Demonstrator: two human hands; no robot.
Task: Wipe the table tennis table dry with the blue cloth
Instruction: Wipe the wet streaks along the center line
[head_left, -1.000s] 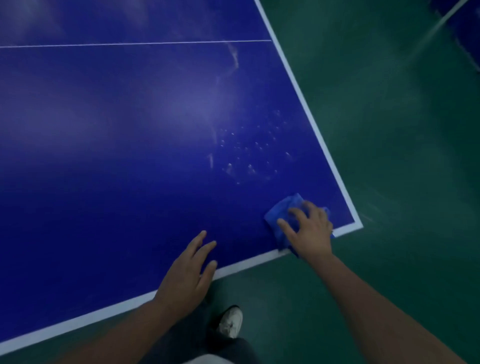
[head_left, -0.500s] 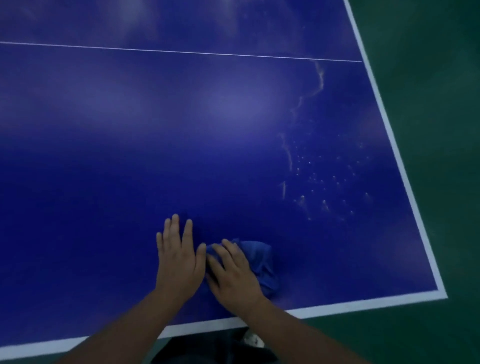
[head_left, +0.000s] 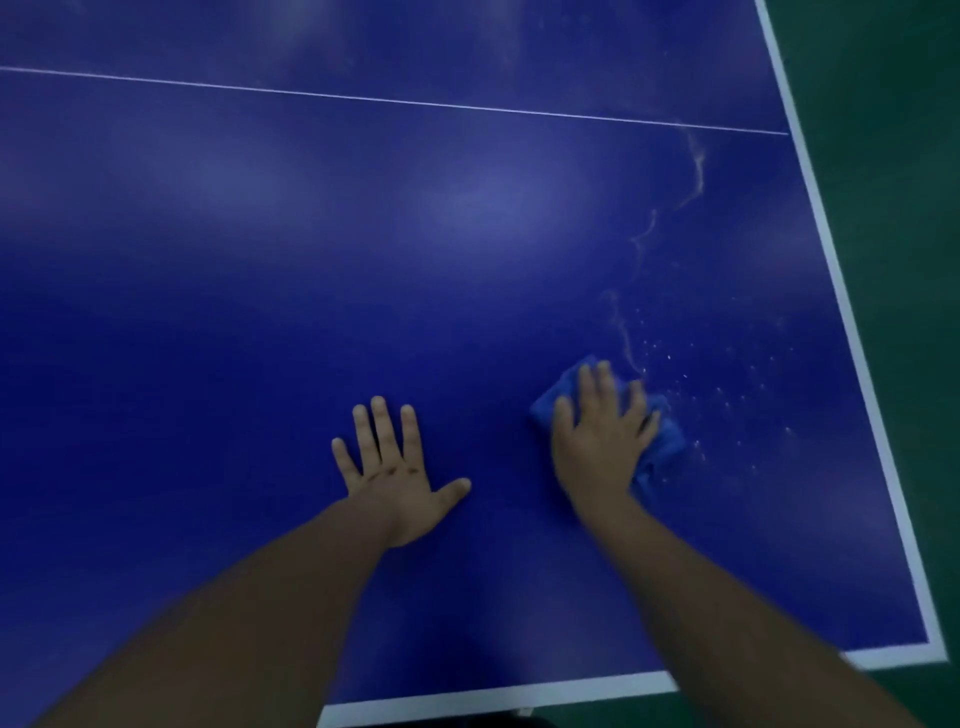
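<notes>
Head camera shows the crumpled blue cloth (head_left: 667, 441) on the dark blue table tennis desk (head_left: 363, 234), at four o'clock from centre, pressed under the right hand (head_left: 602, 447), fingers (head_left: 587, 387) straight and spread. The left hand (head_left: 395, 478) lies flat, fingers wide, holding nothing. Small water droplets (head_left: 727, 395) sit at three o'clock of the cloth; bunched so, it could smear rather than lift them.

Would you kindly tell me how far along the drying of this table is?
Done, it seems: the table shows no drops across its left and middle, only glare. In hand: the right hand presses the blue cloth flat beside the droplets, while the left hand rests flat on the table. Left: the droplets toward the white side line and the thin streak running up from them.
</notes>
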